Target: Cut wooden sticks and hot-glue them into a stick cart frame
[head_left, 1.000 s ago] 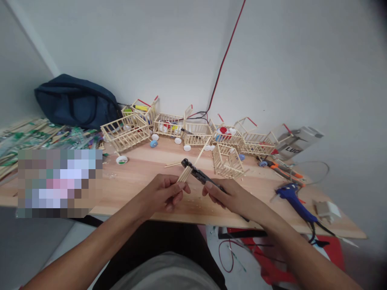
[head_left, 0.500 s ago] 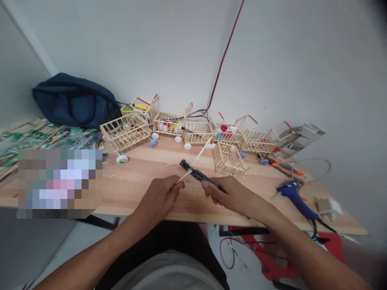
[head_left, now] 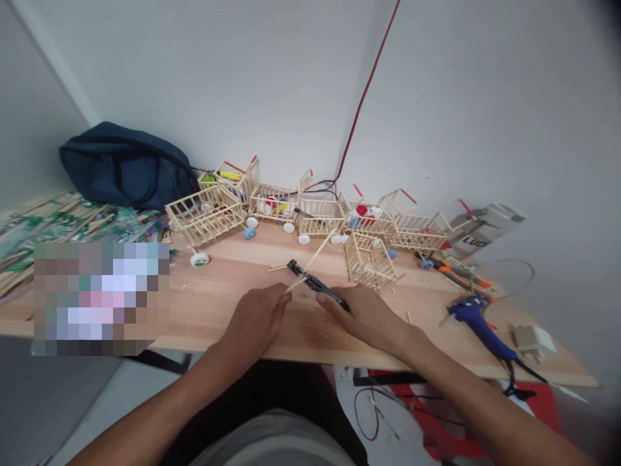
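My left hand (head_left: 256, 321) is closed on a thin wooden stick (head_left: 296, 283), pinched between thumb and fingers, its tip pointing up and right. My right hand (head_left: 365, 310) grips the handles of small black cutting pliers (head_left: 310, 281), whose jaws meet the stick just above the wooden table (head_left: 233, 272). Both hands hover close to the table's near edge. A longer loose stick (head_left: 319, 251) lies behind the pliers.
Several small stick-built carts (head_left: 204, 213) with bottle-cap wheels line the back of the table. A dark blue bag (head_left: 123, 168) sits back left. A blue glue gun (head_left: 478, 323) and orange-handled pliers (head_left: 456, 272) lie right. A red cable (head_left: 369, 90) runs up the wall.
Both hands have lowered toward the table. The left hand went from holding a bundle of sticks to showing a single stick at the plier jaws.
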Demonstrator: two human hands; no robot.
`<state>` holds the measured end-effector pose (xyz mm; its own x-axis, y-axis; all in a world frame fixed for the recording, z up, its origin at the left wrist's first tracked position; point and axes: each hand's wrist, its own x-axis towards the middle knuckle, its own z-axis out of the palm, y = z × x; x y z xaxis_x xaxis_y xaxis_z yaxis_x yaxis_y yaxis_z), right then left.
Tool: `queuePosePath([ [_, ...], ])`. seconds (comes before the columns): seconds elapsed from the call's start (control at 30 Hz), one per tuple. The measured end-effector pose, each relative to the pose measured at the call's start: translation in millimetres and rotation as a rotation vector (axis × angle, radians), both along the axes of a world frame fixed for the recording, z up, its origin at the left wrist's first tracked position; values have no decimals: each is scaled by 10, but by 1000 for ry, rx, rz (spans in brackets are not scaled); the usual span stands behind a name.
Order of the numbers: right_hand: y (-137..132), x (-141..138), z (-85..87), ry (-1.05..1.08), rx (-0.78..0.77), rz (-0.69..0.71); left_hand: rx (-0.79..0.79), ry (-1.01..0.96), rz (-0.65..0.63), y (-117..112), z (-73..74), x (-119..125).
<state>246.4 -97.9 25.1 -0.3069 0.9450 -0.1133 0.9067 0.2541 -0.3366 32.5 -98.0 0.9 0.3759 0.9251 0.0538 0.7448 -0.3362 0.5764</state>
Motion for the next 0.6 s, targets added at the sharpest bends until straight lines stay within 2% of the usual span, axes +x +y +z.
queuePosePath([
  [0.27,119,-145,-39,-86,-35,22,-54,8,36,66,-138,-64],
  [0.6,79,-77,-178,-116,25,46,-72,120,41,3,-153,-49],
])
